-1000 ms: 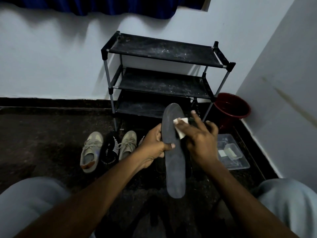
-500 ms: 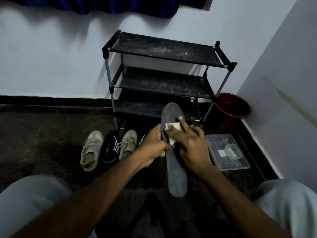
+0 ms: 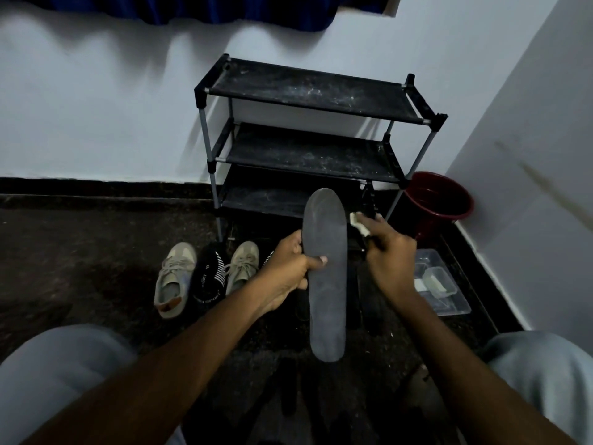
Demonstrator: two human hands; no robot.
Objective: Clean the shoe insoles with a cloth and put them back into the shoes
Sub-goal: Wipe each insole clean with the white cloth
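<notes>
Insole gripped upright, cloth poised beside its upper edge.

The left hand (image 3: 288, 264) curls its fingers round the dark insole (image 3: 325, 274) mid-length, thumb across the face. The right hand (image 3: 390, 255) pinches a small white cloth (image 3: 359, 223) just beside it. I'd press flat and stroke lengthwise, shifting the grip to reach covered patches. Beyond the fingers, beige shoes (image 3: 175, 279) stand on the dark floor (image 3: 80, 252), then a dusty rack (image 3: 308, 155) and a red bucket (image 3: 438, 200).

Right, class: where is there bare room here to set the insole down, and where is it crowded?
Free: the rack's top and middle shelves, and the floor left of the beige shoes. Crowded: around those shoes before the rack, and the corner holding the red bucket and clear box.
</notes>
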